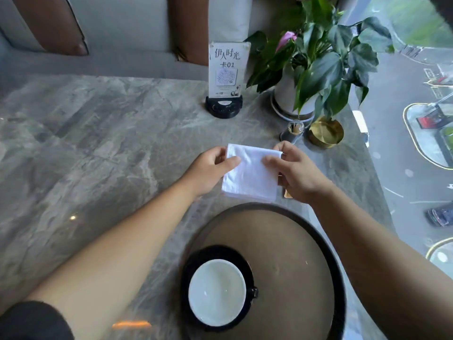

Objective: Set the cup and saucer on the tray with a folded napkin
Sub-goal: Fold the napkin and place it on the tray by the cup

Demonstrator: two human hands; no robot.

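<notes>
While I look down, the cup (217,292) sits on its dark saucer (235,256), on the left side of the round tray (294,253) close to me. Past the tray, my left hand (208,169) and right hand (294,170) pinch the top corners of the folded white napkin (250,175) over the gray table (98,143). Farther back stands a plant (318,57).
</notes>
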